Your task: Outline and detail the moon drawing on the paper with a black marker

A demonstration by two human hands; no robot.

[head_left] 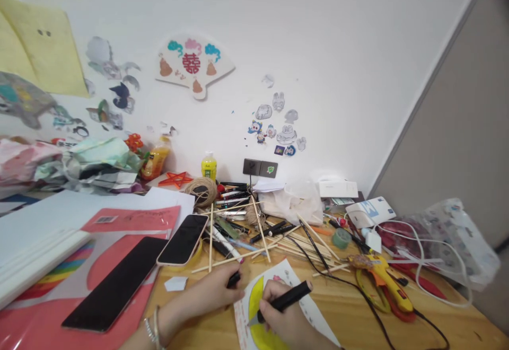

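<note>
My right hand [284, 321] is closed round a black marker [287, 299], its tip down on a white sheet of paper [290, 278] with a yellow shape [258, 291] drawn on it. My left hand [210, 294], with bracelets on the wrist, rests on the wooden table beside the sheet's left edge. Its fingers are curled on a small black thing [234, 279], perhaps the marker's cap. A small folded white paper scrap [175, 283] lies just left of that hand.
Two phones [183, 238] [117, 283] lie face down on red paper [131, 220]. Wooden sticks [258, 228], pens, a twine ball [201, 191], a yellow glue gun [387, 281], cables, a plastic bag [457, 238] and bottles crowd the table. Stickers and a paper fan [193, 66] cover the wall.
</note>
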